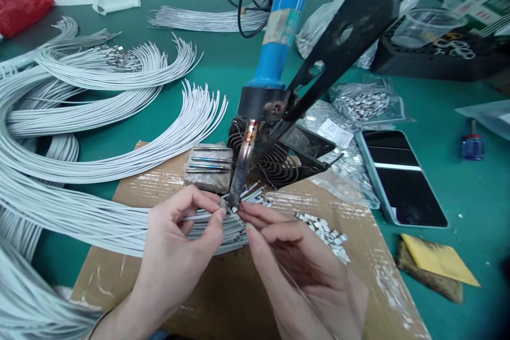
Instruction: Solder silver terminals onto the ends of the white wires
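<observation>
A blue-handled soldering iron (279, 37) is fixed point-down in a black stand (342, 42), its tip (239, 186) just above a cardboard sheet (223, 287). My left hand (179, 255) pinches the end of a white wire (199, 216) and holds it at the tip. My right hand (303, 271) pinches a thin solder wire (303, 292) that runs back over my palm, its end also at the tip. Small metal terminals (324, 231) lie in a heap right of my fingers.
Fans of white wires (79, 170) cover the left of the green table. A grey block (209, 167) and a coiled iron holder (274, 162) sit behind the tip. A phone (400, 178), bags of terminals (366, 101), a yellow sponge (434, 265) and a small screwdriver (473, 143) lie to the right.
</observation>
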Action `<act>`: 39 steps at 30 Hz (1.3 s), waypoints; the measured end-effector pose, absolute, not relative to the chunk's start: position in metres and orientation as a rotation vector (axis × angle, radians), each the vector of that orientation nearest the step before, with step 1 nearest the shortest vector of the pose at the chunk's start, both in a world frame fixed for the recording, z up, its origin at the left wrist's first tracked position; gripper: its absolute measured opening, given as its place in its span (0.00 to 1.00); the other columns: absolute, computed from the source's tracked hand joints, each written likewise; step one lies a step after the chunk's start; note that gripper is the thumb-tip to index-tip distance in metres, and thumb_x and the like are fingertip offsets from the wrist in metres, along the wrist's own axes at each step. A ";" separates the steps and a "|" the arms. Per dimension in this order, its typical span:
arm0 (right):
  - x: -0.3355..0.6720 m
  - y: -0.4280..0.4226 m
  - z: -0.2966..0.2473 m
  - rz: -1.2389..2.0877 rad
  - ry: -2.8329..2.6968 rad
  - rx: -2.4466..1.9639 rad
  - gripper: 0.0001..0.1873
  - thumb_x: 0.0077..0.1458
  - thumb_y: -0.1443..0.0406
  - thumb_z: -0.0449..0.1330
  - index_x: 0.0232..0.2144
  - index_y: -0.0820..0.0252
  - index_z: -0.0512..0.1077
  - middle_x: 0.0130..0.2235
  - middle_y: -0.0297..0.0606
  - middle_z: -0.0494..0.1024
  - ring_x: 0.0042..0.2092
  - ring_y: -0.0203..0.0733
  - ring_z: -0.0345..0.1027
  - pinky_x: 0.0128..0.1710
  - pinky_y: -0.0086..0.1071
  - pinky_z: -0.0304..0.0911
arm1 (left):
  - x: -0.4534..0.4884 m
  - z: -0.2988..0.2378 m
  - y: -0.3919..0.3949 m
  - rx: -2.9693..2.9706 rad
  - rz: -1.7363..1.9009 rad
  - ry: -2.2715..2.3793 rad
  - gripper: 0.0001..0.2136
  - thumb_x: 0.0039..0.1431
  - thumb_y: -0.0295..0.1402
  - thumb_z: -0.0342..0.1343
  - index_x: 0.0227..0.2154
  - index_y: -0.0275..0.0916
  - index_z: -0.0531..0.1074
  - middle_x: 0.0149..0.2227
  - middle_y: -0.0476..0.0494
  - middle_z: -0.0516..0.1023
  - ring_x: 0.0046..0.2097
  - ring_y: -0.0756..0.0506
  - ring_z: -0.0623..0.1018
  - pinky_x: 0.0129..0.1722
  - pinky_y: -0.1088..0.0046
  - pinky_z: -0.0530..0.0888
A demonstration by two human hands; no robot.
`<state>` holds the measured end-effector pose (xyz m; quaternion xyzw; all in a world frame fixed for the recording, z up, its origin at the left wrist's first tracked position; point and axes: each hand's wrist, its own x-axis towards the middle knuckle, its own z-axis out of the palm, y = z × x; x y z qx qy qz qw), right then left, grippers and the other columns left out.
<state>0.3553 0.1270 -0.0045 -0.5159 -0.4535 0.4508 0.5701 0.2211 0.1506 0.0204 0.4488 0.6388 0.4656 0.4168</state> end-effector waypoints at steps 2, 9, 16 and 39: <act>0.355 0.127 -0.005 1.054 -1.033 -1.216 0.08 0.60 0.70 0.68 0.29 0.54 0.76 0.46 0.33 0.86 0.47 0.36 0.83 0.47 0.18 0.75 | 0.221 0.021 0.151 1.126 1.171 1.609 0.06 0.51 0.26 0.64 0.22 0.40 0.76 0.30 0.51 0.85 0.35 0.52 0.84 0.32 0.89 0.75; 0.351 0.125 0.000 1.063 -0.966 -1.235 0.08 0.58 0.70 0.69 0.28 0.56 0.77 0.45 0.39 0.86 0.47 0.43 0.83 0.45 0.24 0.78 | 0.222 0.021 0.150 1.130 1.168 1.611 0.06 0.51 0.25 0.64 0.22 0.40 0.76 0.30 0.50 0.85 0.35 0.52 0.84 0.32 0.88 0.75; 0.350 0.127 0.000 1.089 -0.948 -1.224 0.07 0.58 0.69 0.70 0.28 0.56 0.78 0.45 0.40 0.86 0.46 0.44 0.83 0.45 0.26 0.79 | 0.221 0.022 0.148 1.114 1.157 1.607 0.06 0.52 0.25 0.64 0.22 0.40 0.76 0.31 0.50 0.85 0.36 0.51 0.84 0.33 0.86 0.75; 0.350 0.126 -0.004 1.044 -0.960 -1.200 0.07 0.57 0.71 0.70 0.29 0.55 0.78 0.45 0.39 0.86 0.46 0.42 0.83 0.45 0.23 0.78 | 0.221 0.022 0.150 1.122 1.152 1.611 0.06 0.52 0.26 0.64 0.23 0.41 0.75 0.31 0.48 0.84 0.36 0.48 0.84 0.32 0.82 0.76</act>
